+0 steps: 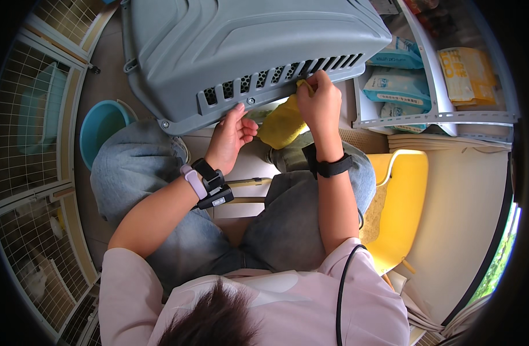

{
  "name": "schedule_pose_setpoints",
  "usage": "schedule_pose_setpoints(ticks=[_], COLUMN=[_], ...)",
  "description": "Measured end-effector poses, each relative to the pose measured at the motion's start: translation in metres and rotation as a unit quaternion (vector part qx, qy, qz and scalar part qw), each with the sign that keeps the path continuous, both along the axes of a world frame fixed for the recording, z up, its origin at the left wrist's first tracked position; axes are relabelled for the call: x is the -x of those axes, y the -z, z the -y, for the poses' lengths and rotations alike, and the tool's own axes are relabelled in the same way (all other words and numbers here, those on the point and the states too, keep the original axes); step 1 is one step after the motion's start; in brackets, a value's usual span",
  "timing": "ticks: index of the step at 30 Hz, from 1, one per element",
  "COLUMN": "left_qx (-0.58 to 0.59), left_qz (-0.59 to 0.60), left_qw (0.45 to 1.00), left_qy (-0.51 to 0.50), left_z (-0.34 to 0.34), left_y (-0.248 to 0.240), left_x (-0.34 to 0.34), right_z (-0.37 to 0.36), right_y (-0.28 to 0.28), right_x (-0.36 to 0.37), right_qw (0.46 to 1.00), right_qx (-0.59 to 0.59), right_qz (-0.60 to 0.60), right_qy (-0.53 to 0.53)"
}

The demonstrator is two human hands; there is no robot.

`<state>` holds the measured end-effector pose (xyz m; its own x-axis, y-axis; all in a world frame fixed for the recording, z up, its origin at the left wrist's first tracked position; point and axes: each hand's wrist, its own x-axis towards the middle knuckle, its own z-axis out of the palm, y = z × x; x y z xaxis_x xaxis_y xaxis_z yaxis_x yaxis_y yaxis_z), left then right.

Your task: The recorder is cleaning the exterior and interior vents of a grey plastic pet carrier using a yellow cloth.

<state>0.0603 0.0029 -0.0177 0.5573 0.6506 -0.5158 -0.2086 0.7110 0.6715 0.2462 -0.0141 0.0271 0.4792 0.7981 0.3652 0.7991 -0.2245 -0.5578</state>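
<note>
A large grey plastic pet carrier (pixel 264 34) is tilted in front of my knees, its row of slotted vents facing me. My right hand (pixel 320 104) pinches a yellow cloth (pixel 281 122) at the vents' right half. One tip of the cloth shows above the fingers, and the rest hangs below the carrier's edge. Beside the lower edge is my left hand (pixel 232 138), thumb up near the rim and fingers loosely curled apart from it, with nothing seen in them. Whether that thumb presses on the carrier, I cannot tell.
A blue bucket (pixel 103 130) stands by my left knee. Wire-mesh cages (pixel 31 115) line the left side. At right are a white shelf (pixel 443 115) with blue-and-white litter bags (pixel 398 86) and a yellow package (pixel 469 75), plus a yellow chair (pixel 411 202). A black cable (pixel 340 288) runs over my right shoulder.
</note>
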Motion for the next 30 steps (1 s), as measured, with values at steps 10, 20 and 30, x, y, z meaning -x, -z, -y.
schedule_pose_setpoints(ticks=[10,20,30], left_qx=[-0.005,0.000,-0.003], left_qz=[-0.005,0.001,0.002], left_qw=[1.000,1.000,1.000], left_qy=[-0.002,-0.003,-0.001], left_z=[0.0007,0.0007,0.0008], left_y=[0.0010,0.0002,0.0003], left_x=[-0.0013,-0.0010,-0.0017], right_z=[0.0002,0.0008,0.0005], right_y=[0.0009,0.0003,0.0000], right_x=[-0.0010,0.0027,0.0043], right_qw=[1.000,1.000,1.000], right_qx=[-0.003,-0.007,-0.009], right_qz=[0.011,0.015,0.015], right_qy=[-0.003,-0.001,-0.005])
